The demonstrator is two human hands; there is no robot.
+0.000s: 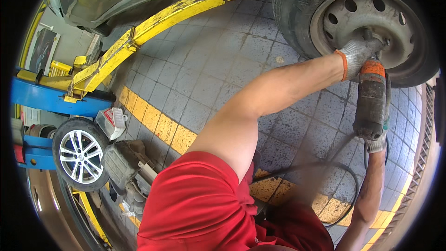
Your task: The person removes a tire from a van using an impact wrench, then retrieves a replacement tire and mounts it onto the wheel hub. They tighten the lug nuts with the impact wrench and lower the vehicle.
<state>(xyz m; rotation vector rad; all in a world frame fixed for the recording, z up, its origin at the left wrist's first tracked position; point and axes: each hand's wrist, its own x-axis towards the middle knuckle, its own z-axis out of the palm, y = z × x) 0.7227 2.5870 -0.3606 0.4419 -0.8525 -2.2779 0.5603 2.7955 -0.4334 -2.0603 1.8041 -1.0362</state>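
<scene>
At the upper right, a steel wheel (369, 10) with a black tyre has its hub facing me. An orange and black impact wrench (371, 97) points its nose at the wheel's centre. My left hand (362, 52), in a grey knit glove with an orange cuff, is closed around the wrench's front end beside a wheel bolt; its fingertips are partly hidden. My right hand (378, 143), in a light knit glove, grips the rear of the wrench, largely hidden behind its body. A dark hose or cord (334, 163) curves away below the wrench.
A yellow lift arm (174, 17) crosses the upper left from a blue lift beam (52, 92). An alloy wheel (81, 157) stands at the left beside a clear plastic container (111, 122) and grimy plastic car parts (122, 164). A floor grate (411, 188) runs along the right.
</scene>
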